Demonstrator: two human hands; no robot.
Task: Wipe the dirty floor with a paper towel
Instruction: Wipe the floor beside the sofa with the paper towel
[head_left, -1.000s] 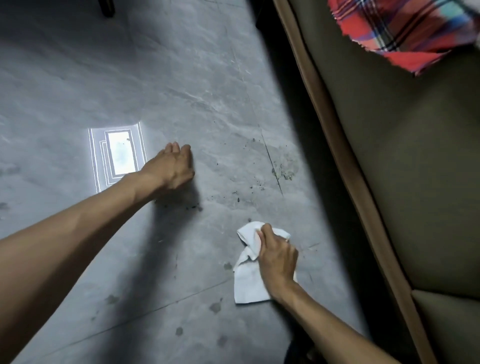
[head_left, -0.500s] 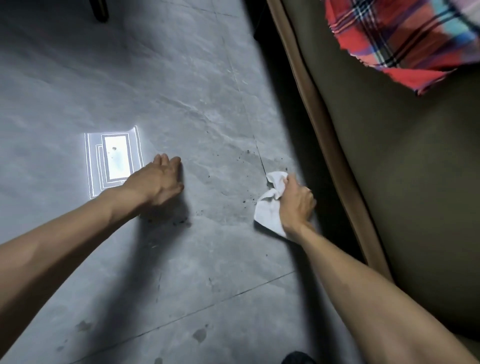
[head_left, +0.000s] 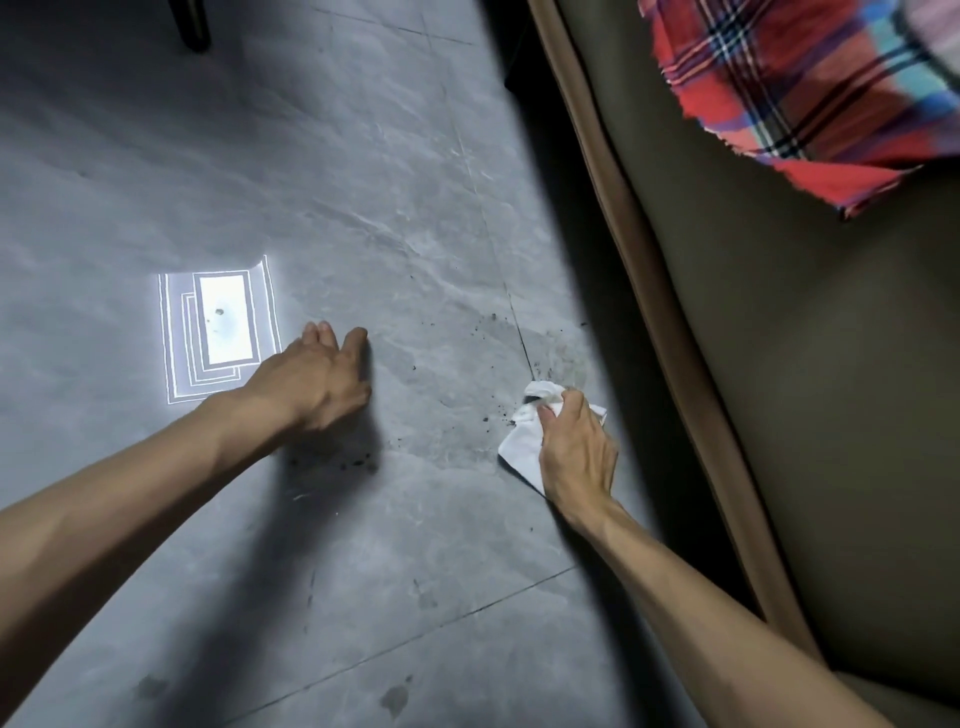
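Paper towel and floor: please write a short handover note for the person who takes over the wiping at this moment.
Left hand: open, fingers straight, resting on the floor.
Right hand: grips the crumpled paper towel and presses it on the floor beside the tile seam, near the sofa.
Done: the towel is at the dirty patch; wiping is not finished.
Left: dark specks around the seam, more specks just below the left hand, stains nearer the person.
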